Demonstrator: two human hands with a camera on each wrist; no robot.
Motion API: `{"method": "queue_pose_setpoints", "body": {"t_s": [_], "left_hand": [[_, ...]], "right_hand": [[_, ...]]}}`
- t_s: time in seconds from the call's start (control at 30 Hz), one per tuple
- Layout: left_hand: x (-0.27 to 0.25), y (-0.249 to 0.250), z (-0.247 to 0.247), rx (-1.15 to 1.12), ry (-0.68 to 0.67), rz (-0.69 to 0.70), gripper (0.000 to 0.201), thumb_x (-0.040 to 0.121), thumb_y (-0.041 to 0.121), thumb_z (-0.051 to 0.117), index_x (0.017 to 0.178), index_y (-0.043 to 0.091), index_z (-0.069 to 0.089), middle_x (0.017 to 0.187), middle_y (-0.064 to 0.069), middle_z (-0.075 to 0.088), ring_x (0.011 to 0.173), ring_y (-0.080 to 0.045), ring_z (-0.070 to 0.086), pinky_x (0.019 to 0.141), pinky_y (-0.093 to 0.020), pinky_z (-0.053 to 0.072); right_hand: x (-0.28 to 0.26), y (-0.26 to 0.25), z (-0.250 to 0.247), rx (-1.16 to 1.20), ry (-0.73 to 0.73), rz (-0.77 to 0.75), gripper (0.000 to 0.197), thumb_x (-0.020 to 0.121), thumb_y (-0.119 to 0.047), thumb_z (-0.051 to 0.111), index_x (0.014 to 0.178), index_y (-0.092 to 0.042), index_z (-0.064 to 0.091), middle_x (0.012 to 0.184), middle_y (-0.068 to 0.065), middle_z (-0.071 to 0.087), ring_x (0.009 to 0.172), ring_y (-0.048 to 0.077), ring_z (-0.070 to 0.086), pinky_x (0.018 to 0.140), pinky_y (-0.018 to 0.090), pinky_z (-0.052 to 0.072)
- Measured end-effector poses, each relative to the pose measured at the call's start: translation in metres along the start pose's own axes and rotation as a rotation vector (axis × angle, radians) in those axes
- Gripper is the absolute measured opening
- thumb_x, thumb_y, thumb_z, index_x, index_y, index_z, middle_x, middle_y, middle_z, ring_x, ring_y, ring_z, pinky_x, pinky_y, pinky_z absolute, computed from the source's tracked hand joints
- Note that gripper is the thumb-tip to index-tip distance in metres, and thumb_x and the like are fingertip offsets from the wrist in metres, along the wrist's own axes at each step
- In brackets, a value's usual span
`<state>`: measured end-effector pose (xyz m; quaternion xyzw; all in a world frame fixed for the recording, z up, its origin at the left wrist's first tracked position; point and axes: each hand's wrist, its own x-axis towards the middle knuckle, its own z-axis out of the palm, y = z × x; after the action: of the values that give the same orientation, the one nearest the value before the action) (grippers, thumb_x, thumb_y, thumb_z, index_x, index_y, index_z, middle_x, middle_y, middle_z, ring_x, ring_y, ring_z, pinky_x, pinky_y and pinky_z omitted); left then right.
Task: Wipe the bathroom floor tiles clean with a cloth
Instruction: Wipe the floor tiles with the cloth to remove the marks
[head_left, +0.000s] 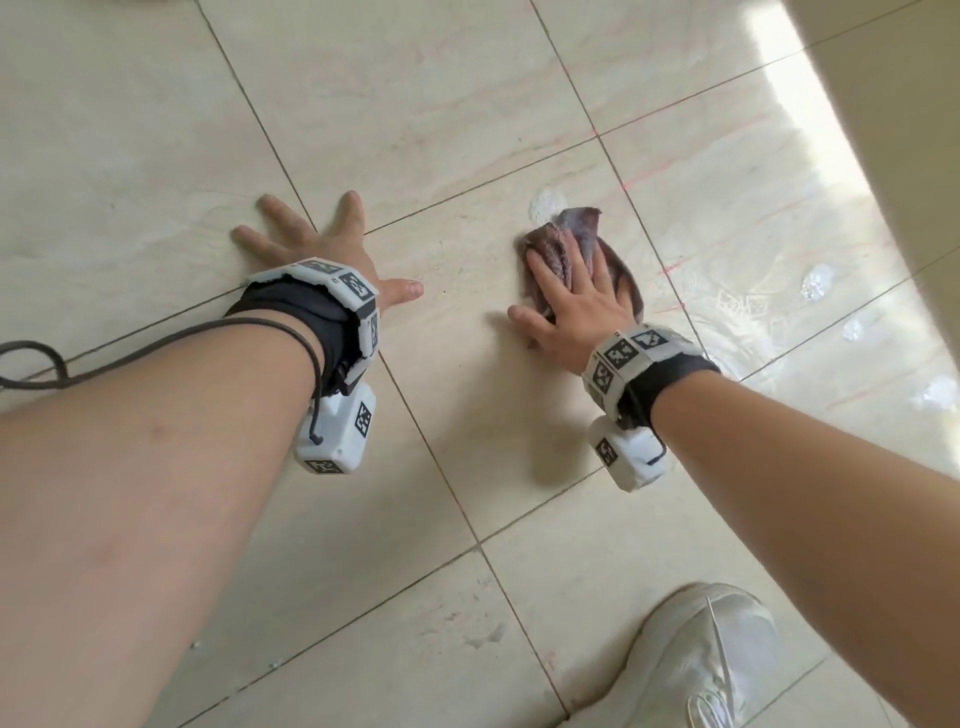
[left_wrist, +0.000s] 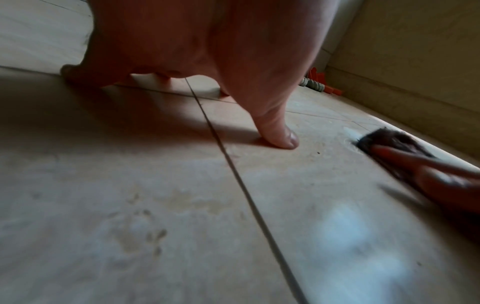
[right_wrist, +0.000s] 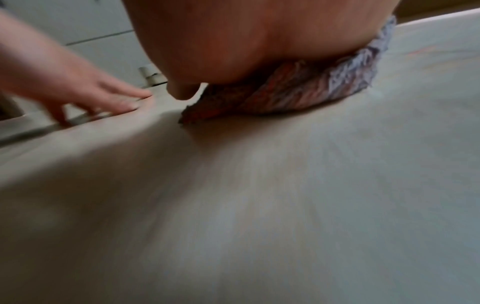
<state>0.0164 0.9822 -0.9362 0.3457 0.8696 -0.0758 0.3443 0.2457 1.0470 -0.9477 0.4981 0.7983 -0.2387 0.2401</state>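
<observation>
While two hands rest on the glossy beige floor tiles (head_left: 467, 364), only one cloth (head_left: 582, 244) is in play: crumpled, woven, purplish-brown, right of frame centre, its long axis running toward the upper right. The right hand (head_left: 576, 301) presses it flat, fingers straight. The left hand (head_left: 322, 249) lies splayed on bare tile (holding nothing). One white shoe (head_left: 706, 660) sits at lower right.

Daylight glare upper right; wrist views blurred.
</observation>
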Motion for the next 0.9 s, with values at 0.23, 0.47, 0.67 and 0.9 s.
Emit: {"method": "queue_pose_setpoints", "body": {"t_s": [0.23, 0.47, 0.67, 0.9], "left_hand": [[0.006, 0.011, -0.009, 0.051, 0.013, -0.021, 0.121, 0.06, 0.075, 0.074, 0.15, 0.048, -0.002, 0.158, -0.02, -0.023, 0.141, -0.057, -0.011, 0.105, -0.074, 0.013], [0.006, 0.017, -0.013, 0.04, -0.005, -0.022, 0.123, 0.06, 0.071, 0.078, 0.151, 0.045, -0.001, 0.157, -0.022, -0.024, 0.141, -0.058, -0.012, 0.106, -0.074, 0.013], [0.008, 0.02, -0.009, 0.022, 0.016, -0.019, 0.124, 0.059, 0.074, 0.077, 0.15, 0.047, -0.003, 0.157, -0.02, -0.026, 0.142, -0.055, -0.014, 0.104, -0.075, 0.015], [0.009, 0.019, -0.01, 0.023, 0.022, -0.006, 0.124, 0.058, 0.073, 0.077, 0.15, 0.045, 0.0, 0.157, -0.02, -0.027, 0.142, -0.054, -0.015, 0.102, -0.076, 0.016]], "right_hand": [[0.031, -0.053, -0.012, 0.032, 0.014, -0.08, 0.077, 0.09, -0.075, 0.027, 0.153, -0.042, -0.002, 0.158, -0.009, -0.028, 0.145, 0.026, -0.027, 0.116, 0.056, -0.006], [0.001, 0.014, -0.002, -0.009, -0.014, -0.008, 0.072, 0.091, -0.072, 0.025, 0.152, -0.046, -0.003, 0.158, -0.014, -0.027, 0.146, 0.019, -0.026, 0.118, 0.057, -0.001], [0.074, -0.041, -0.04, 0.121, 0.107, 0.088, 0.079, 0.089, -0.074, 0.031, 0.154, -0.041, 0.0, 0.16, -0.007, -0.024, 0.146, 0.029, -0.025, 0.117, 0.055, -0.007], [0.011, -0.019, -0.002, -0.043, -0.004, -0.126, 0.073, 0.091, -0.073, 0.025, 0.152, -0.044, -0.002, 0.158, -0.014, -0.028, 0.145, 0.018, -0.027, 0.117, 0.055, -0.004]]}}
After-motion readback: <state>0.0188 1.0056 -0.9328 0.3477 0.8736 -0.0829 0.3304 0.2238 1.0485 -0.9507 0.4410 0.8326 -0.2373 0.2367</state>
